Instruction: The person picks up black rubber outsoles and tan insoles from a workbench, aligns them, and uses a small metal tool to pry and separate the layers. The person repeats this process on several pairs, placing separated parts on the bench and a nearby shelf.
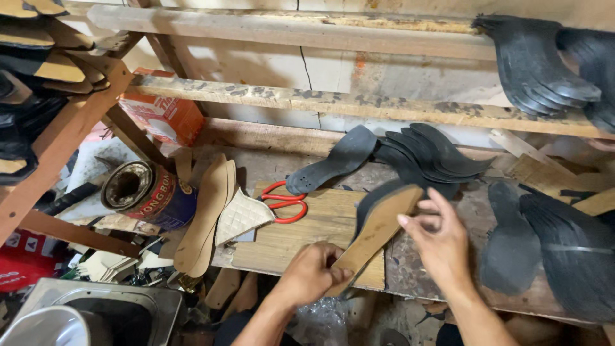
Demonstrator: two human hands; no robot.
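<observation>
Bench [448,282]: worn, glue-stained; carries all the stock listed below.
Board [301,240]: pale wood, flat on the bench in front of the person.
Black soles [429,157]: fanned stack behind the board; further piles to the right and on the shelf above.
Tin [150,192]: on its side, left of the board, open mouth facing out.
Tan insoles [205,218]: leaning beside the tin, a quilted pad against them.
Sole [378,224]: tan face up, black layer beneath, held slanting above the board's right end.
Left hand [311,275]: fingers closed round the sole's lower end.
Right hand [439,240]: fingers loosely curled, tips on the upper edge.
Scissors [285,200]: red handles, lying on the board, untouched.
Step, as judged: aligning or pressing the two layers together; next calls for even pressure along the edge.
</observation>
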